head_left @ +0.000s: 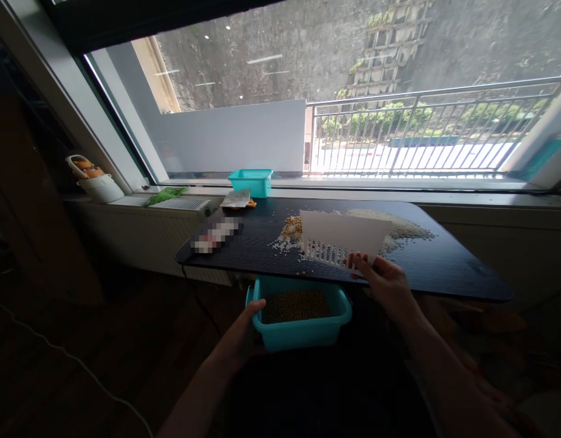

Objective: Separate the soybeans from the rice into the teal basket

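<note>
My left hand [244, 331] grips the left rim of a teal plastic basin [302, 336], its thumb over the edge. Small brown grains or beans [296, 305] cover the bottom of the basin, which is held just below the table's front edge. In my right hand [385, 280] is a thin white slotted board [346, 231], pinched at its lower right corner above the tabletop. Behind and left of the board lie yellow kernels [292, 228] mixed with white grains [284, 245]. A wider spread of pale grains [403, 226] lies to the right, partly hidden by the board.
The dark table [257, 243] stands against a window. A second teal basin [251, 182] and a flat packet [236, 199] are at its back left. A blurred-out object [216, 235] lies at the left end. A white pot [100, 187] and green cloth [166, 194] sit on the sill.
</note>
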Demonstrator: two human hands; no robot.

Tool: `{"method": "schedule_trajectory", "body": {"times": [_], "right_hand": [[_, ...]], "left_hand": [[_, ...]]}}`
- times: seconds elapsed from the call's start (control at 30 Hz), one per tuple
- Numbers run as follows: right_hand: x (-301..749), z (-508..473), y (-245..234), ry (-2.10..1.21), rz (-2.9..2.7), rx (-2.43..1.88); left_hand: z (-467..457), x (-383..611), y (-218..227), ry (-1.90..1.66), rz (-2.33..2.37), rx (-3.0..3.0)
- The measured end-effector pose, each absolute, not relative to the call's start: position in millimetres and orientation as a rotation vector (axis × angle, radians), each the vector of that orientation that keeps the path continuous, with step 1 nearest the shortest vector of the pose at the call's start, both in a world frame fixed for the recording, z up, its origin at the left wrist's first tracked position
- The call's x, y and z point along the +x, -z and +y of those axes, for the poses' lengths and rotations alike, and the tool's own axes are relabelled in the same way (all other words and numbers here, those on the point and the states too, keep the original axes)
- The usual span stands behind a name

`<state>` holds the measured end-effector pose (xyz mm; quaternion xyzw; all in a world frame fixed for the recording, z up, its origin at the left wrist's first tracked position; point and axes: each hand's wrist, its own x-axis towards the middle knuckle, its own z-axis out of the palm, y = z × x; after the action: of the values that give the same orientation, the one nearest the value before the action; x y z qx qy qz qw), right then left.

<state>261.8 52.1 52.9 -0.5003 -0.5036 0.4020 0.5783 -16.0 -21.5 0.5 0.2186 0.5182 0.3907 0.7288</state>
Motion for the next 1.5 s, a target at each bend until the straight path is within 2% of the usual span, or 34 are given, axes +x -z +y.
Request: {"method": "schedule_trajectory", "body": {"times": [0.37,0.7,1.13,1.5], "right_hand": [[258,37,-56,-0.973,-1.254,-1.182],[278,43,-48,-0.886,-1.090,-1.217],[263,98,-53,-0.856,-1.256,-1.166],[264,102,-50,-0.855,-1.304,-1.166]], "left_hand": [[-24,-15,-5,-0.892,1.166,0.463],[-26,0,-8,-0.840,1.114,0.481],[-5,48,6,-0.822,1.092,0.542],[0,19,7,-0.812,1.149,0.560]]}}
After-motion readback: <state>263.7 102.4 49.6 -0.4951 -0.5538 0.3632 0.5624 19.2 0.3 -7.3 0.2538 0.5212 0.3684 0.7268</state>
